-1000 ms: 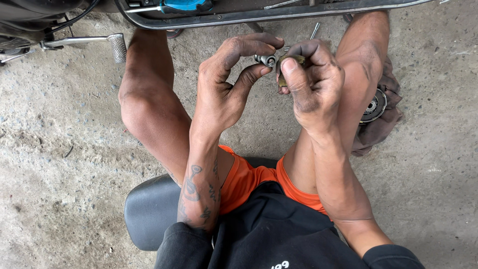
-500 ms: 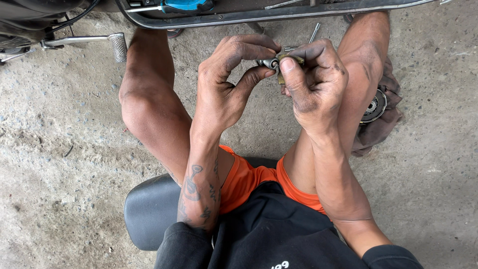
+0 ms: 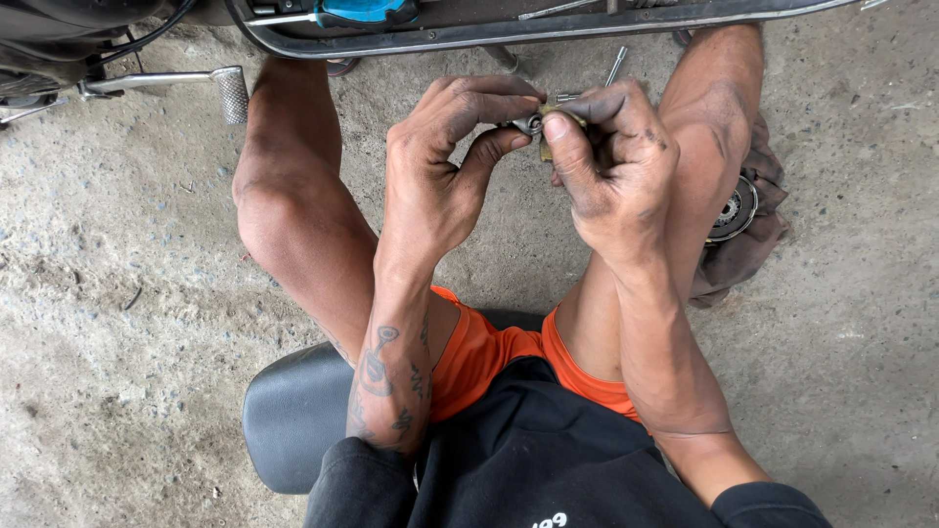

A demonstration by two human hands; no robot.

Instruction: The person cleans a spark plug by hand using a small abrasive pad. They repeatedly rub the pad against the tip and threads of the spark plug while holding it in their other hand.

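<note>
Hands meet in front of me in the head view, fingertips pinched together over one small metal part (image 3: 544, 125), held between my knees above the concrete floor (image 3: 117, 323).

My left hand (image 3: 440, 171) curls in from the left, thumb and forefinger closed on a round silvery end of the part. My right hand (image 3: 616, 161) closes on it from the right, thumb laid flat across a brass-coloured stub. Both grips are tight on the part; most of it is hidden under my fingers, so I cannot tell its full shape.

To do this well, I judge I should keep both wrists steady, keep the two halves in line, and turn with the fingertips only, because greasy skin on smooth metal could slip.

Just beyond my grip, a thin steel rod (image 3: 615, 66) stands out near the edge of a dark metal tray (image 3: 469, 37), which holds a blue-handled screwdriver (image 3: 362, 12). Right of my right grip, past my knee, a toothed round disc (image 3: 734, 208) lies on a crumpled brown rag (image 3: 748, 249). Far left of my left grip, a knurled foot peg (image 3: 231, 94) juts out on a steel bar. Below my grip, orange shorts (image 3: 489, 352) and a padded black stool (image 3: 293, 411) show; the floor is rough, grey and pitted.
</note>
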